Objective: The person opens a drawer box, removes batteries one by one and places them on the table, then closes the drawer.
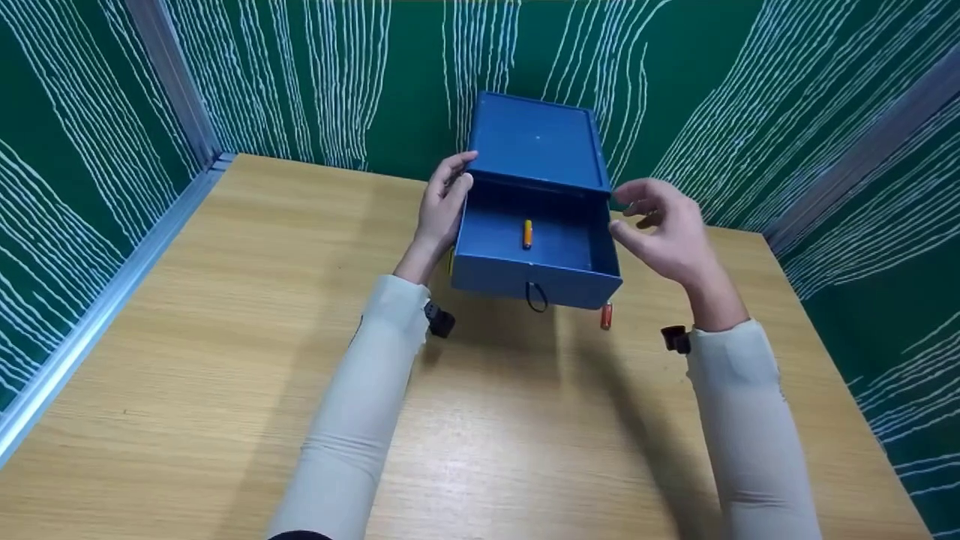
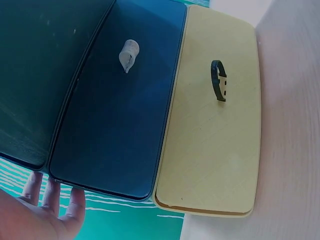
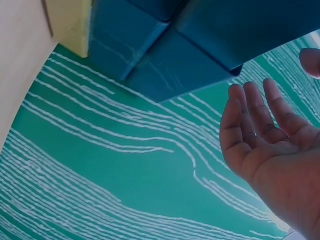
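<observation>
A blue drawer cabinet (image 1: 536, 139) stands at the back of the table with its top drawer (image 1: 577, 247) pulled out. Inside the drawer lies a small orange cylinder, looking like a battery (image 1: 527, 234). My left hand (image 1: 444, 202) rests against the cabinet's left side, thumb by the front edge of its top; its fingers (image 2: 51, 197) look extended in the left wrist view. Beside the right side of the cabinet and drawer is my right hand (image 1: 667, 229), fingers loosely bent and holding nothing. A gap shows between that hand and the cabinet in the right wrist view.
A red battery-like cylinder (image 1: 606, 316) lies on the wooden table (image 1: 225, 315) by the drawer's front right corner. Lower down, the cabinet has a blue drawer (image 2: 115, 115) and a pale yellow drawer (image 2: 210, 135) with a dark loop handle (image 2: 218, 81). Green patterned walls (image 1: 405, 82) enclose the table.
</observation>
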`<state>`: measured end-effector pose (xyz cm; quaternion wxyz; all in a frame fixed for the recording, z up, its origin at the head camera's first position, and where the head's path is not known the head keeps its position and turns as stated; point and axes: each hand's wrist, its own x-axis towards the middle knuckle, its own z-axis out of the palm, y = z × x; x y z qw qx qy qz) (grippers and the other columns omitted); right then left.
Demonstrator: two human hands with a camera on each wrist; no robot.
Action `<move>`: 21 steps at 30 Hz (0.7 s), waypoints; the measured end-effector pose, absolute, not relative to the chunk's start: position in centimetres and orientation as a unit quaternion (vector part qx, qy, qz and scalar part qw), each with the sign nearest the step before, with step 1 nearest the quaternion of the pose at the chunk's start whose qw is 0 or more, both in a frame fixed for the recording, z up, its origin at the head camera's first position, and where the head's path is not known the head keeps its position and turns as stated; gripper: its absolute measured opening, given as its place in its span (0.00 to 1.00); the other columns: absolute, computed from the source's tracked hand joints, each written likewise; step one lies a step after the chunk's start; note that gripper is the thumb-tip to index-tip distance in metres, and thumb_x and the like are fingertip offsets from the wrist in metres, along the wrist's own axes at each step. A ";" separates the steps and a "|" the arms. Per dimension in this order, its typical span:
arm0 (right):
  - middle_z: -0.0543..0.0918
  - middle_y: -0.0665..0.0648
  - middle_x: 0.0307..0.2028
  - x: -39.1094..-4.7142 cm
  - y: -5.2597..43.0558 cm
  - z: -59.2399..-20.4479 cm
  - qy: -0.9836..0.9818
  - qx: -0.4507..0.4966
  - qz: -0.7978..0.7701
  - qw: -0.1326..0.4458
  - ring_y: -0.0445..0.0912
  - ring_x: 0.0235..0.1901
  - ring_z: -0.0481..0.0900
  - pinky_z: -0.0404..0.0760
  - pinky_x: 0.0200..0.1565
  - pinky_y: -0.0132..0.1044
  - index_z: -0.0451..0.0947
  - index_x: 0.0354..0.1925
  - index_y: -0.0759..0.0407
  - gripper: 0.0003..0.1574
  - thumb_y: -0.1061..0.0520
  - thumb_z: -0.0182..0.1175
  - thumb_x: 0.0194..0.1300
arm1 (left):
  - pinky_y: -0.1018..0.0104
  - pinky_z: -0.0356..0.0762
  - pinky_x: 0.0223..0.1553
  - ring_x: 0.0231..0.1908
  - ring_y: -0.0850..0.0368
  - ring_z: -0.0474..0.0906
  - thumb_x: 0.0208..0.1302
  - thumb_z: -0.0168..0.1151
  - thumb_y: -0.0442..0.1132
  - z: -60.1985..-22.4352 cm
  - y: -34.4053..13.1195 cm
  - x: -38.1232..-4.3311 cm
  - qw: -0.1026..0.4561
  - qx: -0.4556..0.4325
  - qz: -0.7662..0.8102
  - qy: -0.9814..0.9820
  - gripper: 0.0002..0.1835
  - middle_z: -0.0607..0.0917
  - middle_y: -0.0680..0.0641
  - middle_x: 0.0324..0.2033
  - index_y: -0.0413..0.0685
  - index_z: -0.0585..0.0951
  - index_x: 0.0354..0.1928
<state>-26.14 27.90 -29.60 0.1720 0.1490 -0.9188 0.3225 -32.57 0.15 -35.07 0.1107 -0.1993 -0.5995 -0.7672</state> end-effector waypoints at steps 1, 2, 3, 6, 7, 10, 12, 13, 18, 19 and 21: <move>0.75 0.49 0.44 -26.2 27.7 -29.5 -0.919 0.151 0.322 0.171 0.44 0.40 0.73 0.71 0.40 0.41 0.72 0.46 0.52 0.21 0.51 0.60 0.52 | 0.70 0.62 0.52 0.54 0.49 0.64 0.63 0.42 0.32 -35.1 0.2 -32.6 0.110 -0.199 -0.766 -0.602 0.18 0.69 0.44 0.55 0.39 0.67 0.55; 0.75 0.49 0.44 -26.2 27.4 -29.4 -0.920 0.152 0.320 0.169 0.44 0.40 0.72 0.72 0.40 0.41 0.72 0.46 0.52 0.22 0.50 0.60 0.52 | 0.70 0.62 0.52 0.54 0.50 0.64 0.63 0.42 0.32 -35.1 0.1 -32.6 0.110 -0.198 -0.764 -0.604 0.18 0.69 0.44 0.55 0.40 0.67 0.55; 0.75 0.49 0.44 -26.2 27.2 -29.3 -0.921 0.152 0.319 0.166 0.44 0.40 0.72 0.72 0.41 0.41 0.72 0.46 0.52 0.22 0.48 0.60 0.52 | 0.69 0.62 0.53 0.54 0.51 0.64 0.63 0.42 0.33 -35.1 0.1 -32.5 0.110 -0.198 -0.763 -0.606 0.18 0.69 0.45 0.55 0.40 0.68 0.55; 0.75 0.49 0.45 -26.4 26.7 -29.2 -0.921 0.158 0.319 0.158 0.45 0.40 0.72 0.72 0.42 0.43 0.72 0.47 0.51 0.24 0.46 0.60 0.51 | 0.69 0.62 0.53 0.53 0.55 0.65 0.64 0.42 0.34 -35.0 0.2 -32.6 0.110 -0.194 -0.757 -0.614 0.18 0.69 0.46 0.56 0.42 0.68 0.55; 0.75 0.49 0.45 -26.4 26.5 -29.2 -0.921 0.159 0.319 0.157 0.45 0.40 0.72 0.72 0.41 0.43 0.72 0.47 0.51 0.24 0.46 0.60 0.51 | 0.68 0.62 0.53 0.53 0.56 0.65 0.64 0.42 0.34 -35.1 0.1 -32.5 0.108 -0.192 -0.757 -0.615 0.18 0.69 0.47 0.56 0.42 0.68 0.55; 0.75 0.49 0.45 -26.5 26.2 -29.3 -0.920 0.165 0.320 0.156 0.46 0.40 0.72 0.72 0.41 0.43 0.72 0.46 0.51 0.23 0.46 0.60 0.51 | 0.68 0.61 0.54 0.53 0.57 0.65 0.64 0.42 0.35 -35.1 0.2 -32.5 0.106 -0.188 -0.756 -0.618 0.18 0.69 0.48 0.56 0.43 0.68 0.56; 0.75 0.48 0.44 -26.5 26.1 -29.4 -0.918 0.168 0.322 0.159 0.46 0.40 0.71 0.72 0.41 0.42 0.72 0.46 0.51 0.22 0.48 0.60 0.51 | 0.67 0.61 0.54 0.53 0.57 0.65 0.64 0.42 0.35 -35.1 0.2 -32.5 0.104 -0.187 -0.757 -0.618 0.18 0.69 0.48 0.56 0.43 0.68 0.56; 0.75 0.48 0.44 -26.5 26.0 -29.4 -0.917 0.170 0.324 0.161 0.45 0.39 0.71 0.71 0.40 0.42 0.72 0.46 0.51 0.22 0.48 0.60 0.51 | 0.67 0.61 0.54 0.53 0.57 0.65 0.64 0.42 0.35 -35.1 0.2 -32.5 0.104 -0.186 -0.757 -0.618 0.18 0.69 0.48 0.56 0.43 0.68 0.56; 0.75 0.47 0.43 -26.5 25.6 -29.4 -0.912 0.183 0.327 0.168 0.44 0.39 0.71 0.71 0.40 0.41 0.72 0.45 0.50 0.21 0.49 0.61 0.51 | 0.67 0.61 0.53 0.53 0.55 0.64 0.64 0.42 0.35 -35.0 0.2 -32.5 0.107 -0.184 -0.754 -0.622 0.18 0.69 0.48 0.55 0.43 0.68 0.56; 0.75 0.47 0.43 -26.4 25.6 -29.4 -0.911 0.186 0.327 0.169 0.43 0.39 0.71 0.70 0.40 0.41 0.72 0.45 0.50 0.21 0.49 0.61 0.51 | 0.67 0.61 0.53 0.53 0.55 0.64 0.64 0.42 0.35 -35.0 0.2 -32.5 0.107 -0.183 -0.753 -0.623 0.18 0.69 0.48 0.55 0.44 0.68 0.56; 0.75 0.46 0.42 -26.4 25.3 -29.2 -0.910 0.191 0.326 0.173 0.43 0.38 0.71 0.70 0.41 0.40 0.73 0.45 0.49 0.21 0.49 0.61 0.50 | 0.68 0.61 0.52 0.53 0.56 0.64 0.64 0.42 0.35 -35.0 0.2 -32.5 0.108 -0.181 -0.750 -0.626 0.18 0.69 0.49 0.55 0.44 0.68 0.56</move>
